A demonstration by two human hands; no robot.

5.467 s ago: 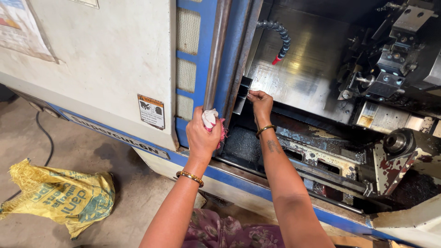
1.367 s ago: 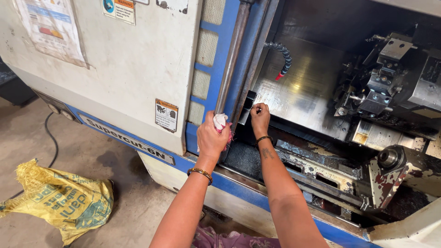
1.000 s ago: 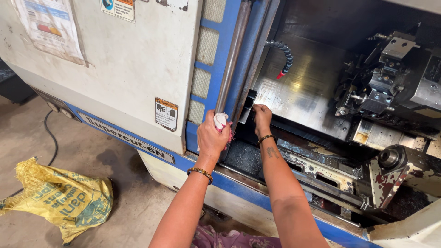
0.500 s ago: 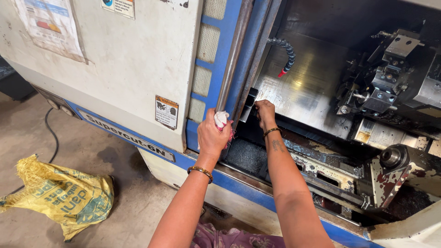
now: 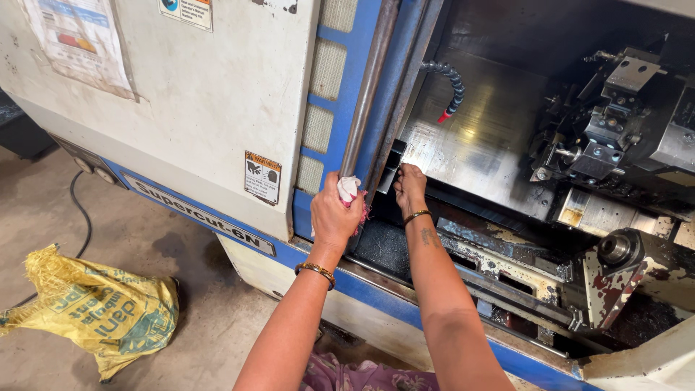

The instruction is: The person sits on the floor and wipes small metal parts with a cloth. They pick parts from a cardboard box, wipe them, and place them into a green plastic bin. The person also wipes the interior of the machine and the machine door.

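Head view: left hand clutches a rag against the door rail; right hand fingers press the chamber's edge.

A crumpled yellow woven sack lies on the concrete floor, low to the left, with a black cable curving across the floor behind it. On the machine's cream side panel sit a small orange-and-white warning sticker and, up at the left, a worn paper notice. Inside the open bay, a black segmented coolant hose with a red tip hangs over the steel back wall. To the right stands the dark tool turret, and below it a paint-chipped tailstock.
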